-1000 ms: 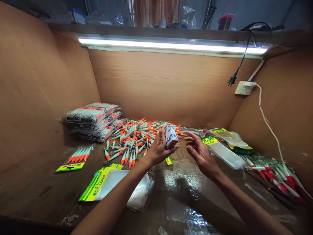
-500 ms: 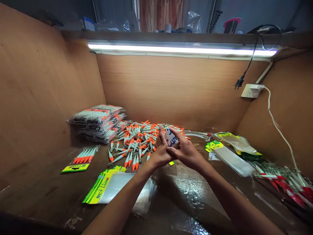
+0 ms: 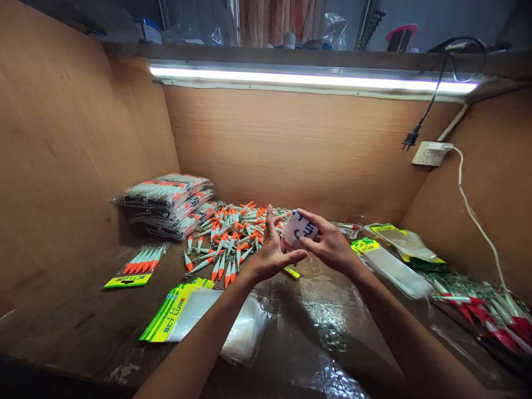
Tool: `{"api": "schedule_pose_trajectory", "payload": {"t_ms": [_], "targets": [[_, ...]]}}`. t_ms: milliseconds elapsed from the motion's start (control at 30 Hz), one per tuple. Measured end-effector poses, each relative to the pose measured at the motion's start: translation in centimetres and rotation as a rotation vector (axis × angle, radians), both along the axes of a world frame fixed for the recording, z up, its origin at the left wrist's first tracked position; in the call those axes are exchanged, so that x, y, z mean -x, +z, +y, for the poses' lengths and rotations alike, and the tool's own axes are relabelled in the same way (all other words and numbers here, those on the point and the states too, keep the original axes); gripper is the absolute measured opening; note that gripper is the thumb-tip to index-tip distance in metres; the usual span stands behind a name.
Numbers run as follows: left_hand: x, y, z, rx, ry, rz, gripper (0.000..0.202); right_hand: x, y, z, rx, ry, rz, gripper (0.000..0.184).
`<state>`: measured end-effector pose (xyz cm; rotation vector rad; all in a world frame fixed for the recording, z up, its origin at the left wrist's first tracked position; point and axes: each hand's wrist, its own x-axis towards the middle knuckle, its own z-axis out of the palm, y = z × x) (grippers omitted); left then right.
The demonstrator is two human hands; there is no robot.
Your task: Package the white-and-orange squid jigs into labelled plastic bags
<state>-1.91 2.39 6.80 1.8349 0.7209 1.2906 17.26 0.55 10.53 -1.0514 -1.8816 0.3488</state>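
Note:
My right hand [image 3: 333,248] grips a small whitish piece with blue handwriting [image 3: 300,228] between thumb and fingers, its written face toward me. What kind of thing it is I cannot make out. Close on its left, my left hand [image 3: 269,254] is open, thumb and fingers spread; whether it touches the piece's edge I cannot tell. Behind my left hand lies a heap of orange-and-white fishing lures [image 3: 224,241] with metal hooks. Below the hands, a bit of yellow card [image 3: 292,272] shows on the brown tabletop [image 3: 299,343].
Yellow-headed clear bags [image 3: 174,316] lie front left, near one bag filled with lures [image 3: 143,260]. Stacked lure packs [image 3: 166,205] stand back left. More clear bags [image 3: 394,271] and red-and-white lures [image 3: 499,316] lie right. A black plug [image 3: 411,137] hangs above.
My left hand has opened and drawn slightly away from my right. The written piece has shifted a little right with my right hand. The camera view has moved slightly.

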Motion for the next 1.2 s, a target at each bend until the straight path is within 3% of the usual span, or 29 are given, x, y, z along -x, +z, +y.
{"api": "schedule_pose_trajectory", "payload": {"t_ms": [67, 167, 267, 367, 467, 633, 767, 900, 1000, 1067, 1133, 1200], "targets": [[0.1, 0.1, 0.6, 0.044, 0.008, -0.050, 0.113, -0.8, 0.4, 0.3, 0.032, -0.005, 0.022, 0.068], [-0.1, -0.4, 1.8, 0.178, -0.152, -0.167, 0.074, -1.3, 0.6, 0.6, 0.095, 0.071, 0.039, 0.067], [-0.4, -0.9, 2.5, 0.258, -0.236, -0.234, 0.053, -0.8, 0.2, 0.7, 0.080, 0.119, 0.039, 0.064], [-0.4, -1.1, 2.5, 0.273, -0.211, -0.284, 0.048, -0.4, 0.1, 0.6, 0.051, 0.109, 0.032, 0.061], [-0.3, -1.0, 2.4, 0.238, -0.135, -0.353, 0.055, -1.0, 1.1, 0.0, -0.024, 0.029, 0.013, 0.054], [-0.1, -1.3, 2.8, 0.216, 0.138, -0.387, 0.050, -3.1, 2.6, -0.7, -0.316, -0.335, 0.021, 0.049], [-0.2, -1.9, 3.3, 0.228, 0.194, -0.369, 0.047, -3.4, 1.9, 0.2, -0.302, -0.323, -0.112, 0.038], [-0.6, -2.4, 3.3, 0.271, 0.056, -0.346, 0.059, -3.1, 1.4, 0.9, -0.192, -0.224, 0.060, 0.042], [-0.9, -2.5, 2.6, 0.353, -0.221, -0.254, 0.068, -2.8, 1.1, 1.3, 0.031, -0.007, 0.211, 0.044], [-1.2, -2.7, 1.9, 0.392, -0.392, -0.176, 0.062, -2.5, 0.9, 1.6, 0.118, 0.066, 0.270, 0.045], [-1.5, -2.9, 1.3, 0.399, -0.436, -0.147, 0.051, -2.3, 0.6, 1.8, 0.145, 0.086, 0.286, 0.045], [-1.8, -3.0, 1.0, 0.388, -0.398, -0.159, 0.047, -2.2, 0.7, 1.7, 0.142, 0.088, 0.267, 0.045]]}}
